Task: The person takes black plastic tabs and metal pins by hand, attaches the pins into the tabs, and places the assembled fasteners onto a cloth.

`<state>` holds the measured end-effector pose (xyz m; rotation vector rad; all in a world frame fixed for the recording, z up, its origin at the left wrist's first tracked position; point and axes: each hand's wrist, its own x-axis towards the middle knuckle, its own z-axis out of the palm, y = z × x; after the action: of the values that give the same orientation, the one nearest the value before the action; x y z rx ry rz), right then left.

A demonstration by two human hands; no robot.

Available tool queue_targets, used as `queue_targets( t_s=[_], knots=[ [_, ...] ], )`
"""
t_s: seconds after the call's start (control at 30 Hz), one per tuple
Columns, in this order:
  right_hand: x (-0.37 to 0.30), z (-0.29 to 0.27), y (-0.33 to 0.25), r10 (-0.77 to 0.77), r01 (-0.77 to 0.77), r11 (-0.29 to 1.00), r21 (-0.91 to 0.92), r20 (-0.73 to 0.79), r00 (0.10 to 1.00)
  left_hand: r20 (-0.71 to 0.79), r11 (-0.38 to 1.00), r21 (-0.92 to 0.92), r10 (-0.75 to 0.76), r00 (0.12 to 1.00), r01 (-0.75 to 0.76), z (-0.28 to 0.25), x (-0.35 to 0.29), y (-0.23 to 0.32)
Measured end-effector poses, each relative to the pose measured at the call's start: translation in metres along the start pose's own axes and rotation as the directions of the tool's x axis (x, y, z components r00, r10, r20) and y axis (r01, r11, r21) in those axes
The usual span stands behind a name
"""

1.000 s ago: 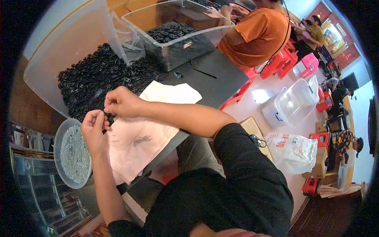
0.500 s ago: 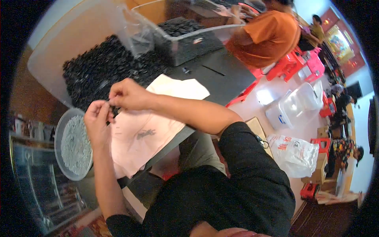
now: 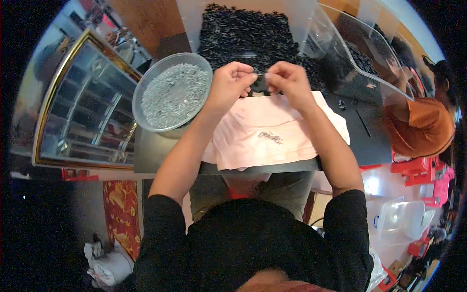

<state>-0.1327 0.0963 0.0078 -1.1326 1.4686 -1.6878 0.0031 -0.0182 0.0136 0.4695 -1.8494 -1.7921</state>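
My left hand (image 3: 229, 86) and my right hand (image 3: 291, 84) are raised over the far edge of a pale pink cloth (image 3: 243, 146). The fingertips of both are pinched, a short gap apart. A tiny thin piece seems to be in that gap, too small and blurred to name. On the cloth, nearer to me, lies a little pile of small, thin dark pieces (image 3: 270, 137). Beyond my hands a large translucent bin (image 3: 191, 22) holds a heap of small black plastic parts (image 3: 248, 36). Left of my left hand stands a round clear tub of small silvery-grey pieces (image 3: 175, 95).
A second clear bin (image 3: 357, 63) with black parts stands at the right of the dark table (image 3: 379, 143). A thin black stick (image 3: 363, 122) lies before it. A person in an orange top (image 3: 423, 124) sits beyond, near red stools (image 3: 413, 170). A gold-framed glass cabinet (image 3: 82, 104) stands left.
My view has swung, so the table now lies straight ahead. My hands, close together before, are now slightly apart, still pinched.
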Motion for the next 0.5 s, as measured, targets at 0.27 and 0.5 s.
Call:
queue_targets(
  t_s=[0.27,0.5],
  knots=[
    [0.015,-0.040,-0.005,0.008,0.047,0.977,0.209,-0.255,0.967,-0.197,0.999,0.021,-0.027,0.980,0.031,-0.011,0.036,0.016],
    [0.014,-0.033,-0.007,0.017,0.038,0.967,0.252,-0.212,0.977,0.002,0.424,0.892,0.342,0.940,-0.156,-0.019,0.100,-0.010]
  ],
)
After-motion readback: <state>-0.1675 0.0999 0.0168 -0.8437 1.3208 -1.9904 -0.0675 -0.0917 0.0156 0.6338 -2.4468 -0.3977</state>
